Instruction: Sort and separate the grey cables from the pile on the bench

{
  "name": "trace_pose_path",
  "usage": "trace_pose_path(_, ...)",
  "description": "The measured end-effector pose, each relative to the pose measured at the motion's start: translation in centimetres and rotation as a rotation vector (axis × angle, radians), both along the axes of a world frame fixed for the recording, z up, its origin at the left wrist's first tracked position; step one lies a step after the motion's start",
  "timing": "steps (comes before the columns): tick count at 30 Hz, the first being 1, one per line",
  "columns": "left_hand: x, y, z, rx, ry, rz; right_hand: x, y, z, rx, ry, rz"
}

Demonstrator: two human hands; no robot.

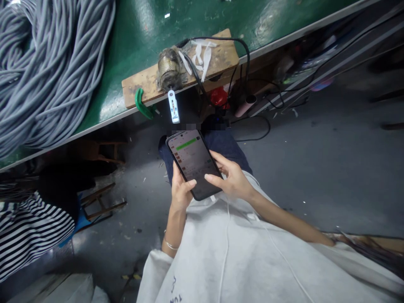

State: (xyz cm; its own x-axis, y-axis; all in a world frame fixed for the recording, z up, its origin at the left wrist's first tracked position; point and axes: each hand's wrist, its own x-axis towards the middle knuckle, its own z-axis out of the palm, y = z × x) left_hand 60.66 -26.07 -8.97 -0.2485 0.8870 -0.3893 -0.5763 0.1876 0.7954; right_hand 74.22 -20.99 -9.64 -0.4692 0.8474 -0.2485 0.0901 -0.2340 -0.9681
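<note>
A dark smartphone (194, 162) lies tilted between my hands above my lap, its lit screen showing a chat-like list with a green bar. My left hand (181, 187) grips its lower left edge, thumb over the glass. On the other side my right hand (232, 176) is closed on the right edge, with its thumb over the lower screen. A white cable runs down from the phone's bottom end over my shirt. Beyond the phone, a small motor (168, 69) sits on a wooden board (139, 88), with a white and blue piece (173, 107) on its shaft.
Thick coils of grey cable (53, 63) cover the left of the green table (139, 21). A green clamp (142, 103) grips the board's front edge. White strips (205, 59) lie beside the motor. At left sits a person in striped clothing (34, 235), near wooden stools (101, 202).
</note>
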Motion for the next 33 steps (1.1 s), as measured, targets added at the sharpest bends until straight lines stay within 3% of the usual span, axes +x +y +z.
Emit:
trace_pose_path(6,0.3,0.0,-0.2,-0.042,-0.001,0.012,-0.5,0.0,-0.7,-0.02,-0.102,-0.163)
trace_pose_path(13,0.4,-0.3,-0.3,0.058,-0.092,-0.055,0.5,0.6,-0.5,0.149,-0.239,-0.15)
trace_pose_path(15,0.4,-0.3,-0.3,0.038,-0.092,-0.061,0.8,0.8,-0.1,0.298,-0.282,-0.179)
trace_pose_path(18,0.5,-0.4,-0.2,0.005,-0.084,-0.095,0.8,1.1,0.3,0.669,-0.391,-0.242)
trace_pose_path(20,0.5,-0.6,-0.2,0.011,-0.098,-0.124,0.4,1.4,0.5,0.901,-0.467,-0.221)
trace_pose_path(23,0.4,-1.0,-0.7,0.042,-0.144,-0.163,-0.5,2.0,0.8,1.074,-0.543,-0.13)
trace_pose_path(28,0.4,-1.3,-1.2,0.001,-0.146,-0.223,-1.4,2.9,1.1,1.118,-0.566,-0.026)
trace_pose_path(33,0.6,-0.7,-0.5,-0.001,-0.173,-0.185,-0.3,2.9,1.0,1.007,-0.508,-0.124)
